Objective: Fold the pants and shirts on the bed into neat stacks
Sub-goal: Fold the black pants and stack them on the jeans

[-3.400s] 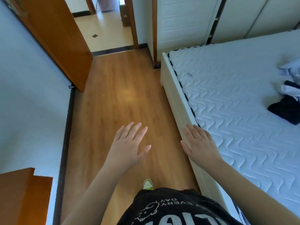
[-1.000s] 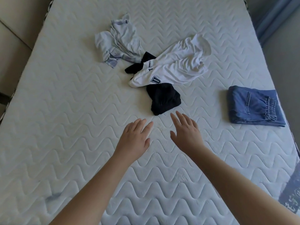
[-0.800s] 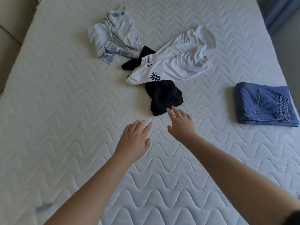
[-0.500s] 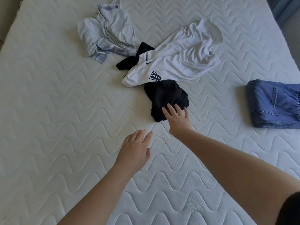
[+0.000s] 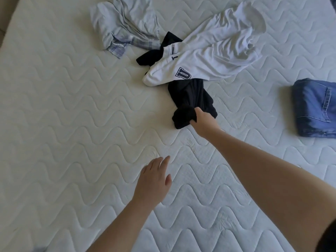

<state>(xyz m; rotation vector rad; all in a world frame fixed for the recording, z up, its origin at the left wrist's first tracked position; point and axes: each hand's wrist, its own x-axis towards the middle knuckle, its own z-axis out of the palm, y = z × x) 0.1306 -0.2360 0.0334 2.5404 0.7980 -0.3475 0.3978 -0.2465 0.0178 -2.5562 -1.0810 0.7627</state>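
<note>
Clothes lie scattered across the upper middle of the bed (image 5: 72, 124), on its white quilted mattress. My right hand (image 5: 202, 122) reaches out over the mattress and grips the near end of the black garment (image 5: 190, 99), the cloth bunched up in my curled fingers. From my grip the black garment runs away from me and passes under the white garment (image 5: 214, 51), and a further piece of black cloth shows beyond the white garment's near-left end, beside its collar label. I cannot tell whether the black garment is a shirt or pants.

The white garment lies crumpled on a slant, from its near-left end with a dark block letter printed on it up toward the far right. Just to its left, a light blue garment (image 5: 125, 24) with a checked edge sits in a rumpled heap, touching or nearly touching the black cloth. Well apart from these 3, at the right edge of the bed, the blue jeans (image 5: 316, 108) rest folded flat.

My left hand (image 5: 154, 180) hovers low over the bare mattress, nearer to me than the clothes, fingers straight and relaxed, holding nothing. Whether it touches the mattress I cannot tell.
</note>
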